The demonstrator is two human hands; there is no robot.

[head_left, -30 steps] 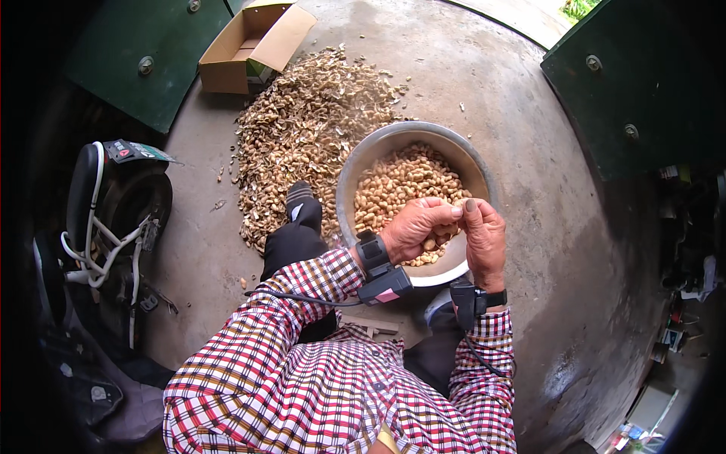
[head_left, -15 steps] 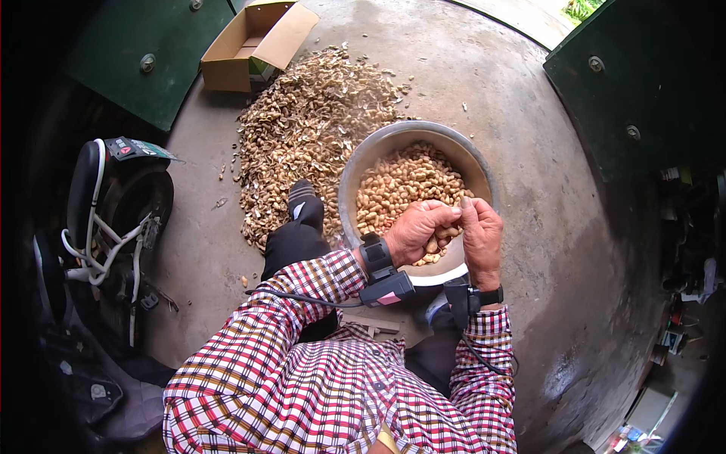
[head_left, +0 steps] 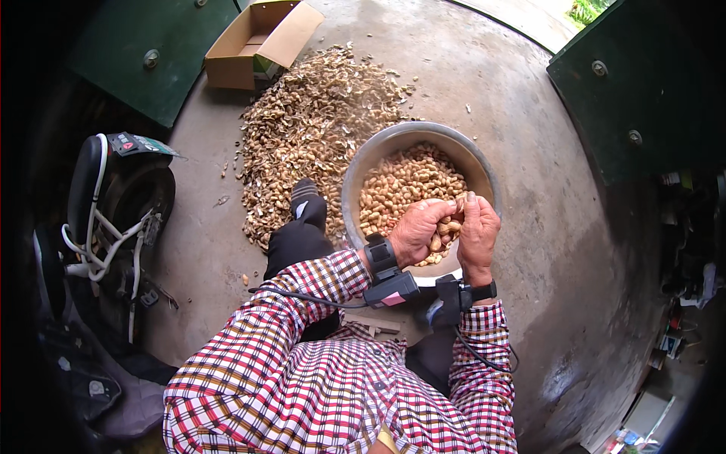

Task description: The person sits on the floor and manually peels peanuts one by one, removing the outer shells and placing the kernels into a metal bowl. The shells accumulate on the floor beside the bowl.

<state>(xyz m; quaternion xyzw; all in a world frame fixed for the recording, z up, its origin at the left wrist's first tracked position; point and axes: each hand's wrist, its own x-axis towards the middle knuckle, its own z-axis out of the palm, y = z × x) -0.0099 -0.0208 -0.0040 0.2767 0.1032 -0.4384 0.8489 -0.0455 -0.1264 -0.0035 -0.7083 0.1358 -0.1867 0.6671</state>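
A round metal basin [head_left: 350,198] stands on the floor in front of me, partly filled with unshelled peanuts [head_left: 408,181]. Over its near right part, my left hand [head_left: 417,231] is closed around several peanuts [head_left: 445,233], some showing below its fingers. My right hand [head_left: 478,233] touches it, thumb and fingertips pinched together. A small pale piece, seemingly a peanut or its shell, is between the fingertips of both hands, mostly hidden by them. Left of the basin spreads a wide heap of empty peanut shells [head_left: 299,140].
Behind the heap sits an open cardboard box [head_left: 231,72]. My left foot [head_left: 305,189] rests at the heap's edge. A two-wheeled vehicle with a dark seat [head_left: 85,178] stands at the left. Dark green doors [head_left: 628,91] flank the far opening, and assorted clutter lines the right edge.
My right hand has drawn slightly down and left, its fingertips still against the left hand's. The whole view has shifted a little; basin and heap look unchanged.
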